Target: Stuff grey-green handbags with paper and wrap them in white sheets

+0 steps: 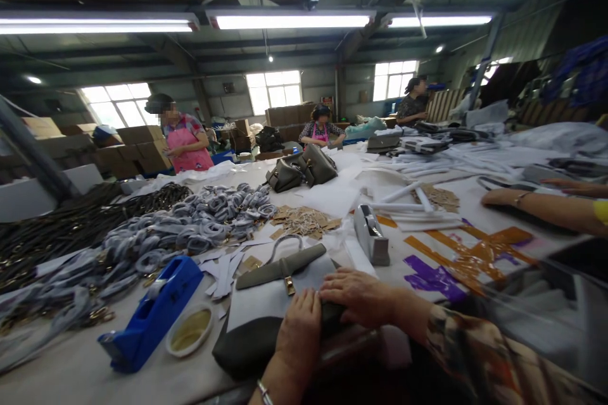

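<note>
A dark olive handbag (251, 335) lies on the near part of the table, with white paper (259, 300) over its front under the flap (285, 267). The flap has a gold-coloured clasp (289, 285), and a wrapped handle loops up behind it. My left hand (300, 323) is on the bag's front just below the clasp, fingers together and curved against it. Close beside it, my right hand (356, 294) grips the bag's right side, fingers bent over it. The thumbs and the bag's right end are partly hidden.
A blue tape dispenser (156, 313) and a round dish (190, 329) stand to the left. Beyond are wrapped straps (190, 221), tags (304, 221), a grey tape dispenser (370, 237) and finished-looking bags (304, 168). A co-worker's arm (546, 205) reaches in from the right.
</note>
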Available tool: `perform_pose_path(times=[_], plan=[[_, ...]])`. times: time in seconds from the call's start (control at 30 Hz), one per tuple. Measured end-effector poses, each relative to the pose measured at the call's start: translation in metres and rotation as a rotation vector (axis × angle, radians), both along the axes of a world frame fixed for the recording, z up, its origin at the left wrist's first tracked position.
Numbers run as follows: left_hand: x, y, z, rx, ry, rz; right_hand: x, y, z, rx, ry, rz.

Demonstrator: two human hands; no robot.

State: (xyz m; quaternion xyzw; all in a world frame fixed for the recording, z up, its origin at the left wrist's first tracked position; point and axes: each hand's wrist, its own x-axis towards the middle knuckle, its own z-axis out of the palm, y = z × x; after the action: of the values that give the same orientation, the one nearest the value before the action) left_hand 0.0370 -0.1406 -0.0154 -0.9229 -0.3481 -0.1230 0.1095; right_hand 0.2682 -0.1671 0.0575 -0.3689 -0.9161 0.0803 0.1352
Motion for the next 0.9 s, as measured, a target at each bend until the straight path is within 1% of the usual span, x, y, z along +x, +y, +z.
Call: perform_pose_path(times=[0.07, 0.2, 0.27, 0.3, 0.33, 0.4, 0.5, 0.57, 0.63, 0.67, 0.7, 0.77, 0.9], plan=[[-0.001, 0.0, -0.007, 0.047, -0.018, -0.015, 0.001, 0.001, -0.017, 0.006, 0.002, 0.033], [0.0, -0.003, -0.017, 0.143, -0.073, -0.037, 0.005, -0.002, -0.062, 0.153, 0.05, -0.024], [0.0, -0.004, -0.019, 0.184, -0.092, -0.036, 0.006, -0.004, -0.076, 0.223, 0.051, -0.045], [0.0, -0.005, -0.02, 0.198, -0.097, -0.033, 0.006, -0.006, -0.079, 0.241, 0.044, -0.047], [0.0, -0.005, -0.02, 0.208, -0.099, -0.03, 0.006, -0.007, -0.079, 0.243, 0.036, -0.048], [0.0, -0.005, -0.021, 0.222, -0.099, -0.024, 0.006, -0.011, -0.071, 0.203, 0.017, -0.061], [0.0, -0.006, -0.021, 0.233, -0.094, -0.025, 0.004, -0.017, -0.045, 0.09, -0.021, -0.094], [0.001, -0.006, -0.02, 0.239, -0.098, -0.017, 0.003, -0.019, -0.028, 0.038, -0.047, -0.09], [0.001, -0.007, -0.02, 0.241, -0.099, -0.011, 0.002, -0.016, -0.018, 0.01, -0.07, -0.059], [0.001, -0.007, -0.02, 0.239, -0.097, -0.01, 0.002, -0.014, -0.016, 0.004, -0.079, -0.043], [0.001, -0.007, -0.02, 0.236, -0.096, -0.01, 0.002, -0.011, -0.017, 0.002, -0.082, -0.031], [0.001, -0.008, -0.021, 0.23, -0.097, -0.013, 0.004, -0.007, -0.027, 0.01, -0.071, -0.019], [0.002, -0.009, -0.026, 0.232, -0.104, -0.011, 0.008, -0.009, -0.064, 0.069, 0.018, -0.058]])
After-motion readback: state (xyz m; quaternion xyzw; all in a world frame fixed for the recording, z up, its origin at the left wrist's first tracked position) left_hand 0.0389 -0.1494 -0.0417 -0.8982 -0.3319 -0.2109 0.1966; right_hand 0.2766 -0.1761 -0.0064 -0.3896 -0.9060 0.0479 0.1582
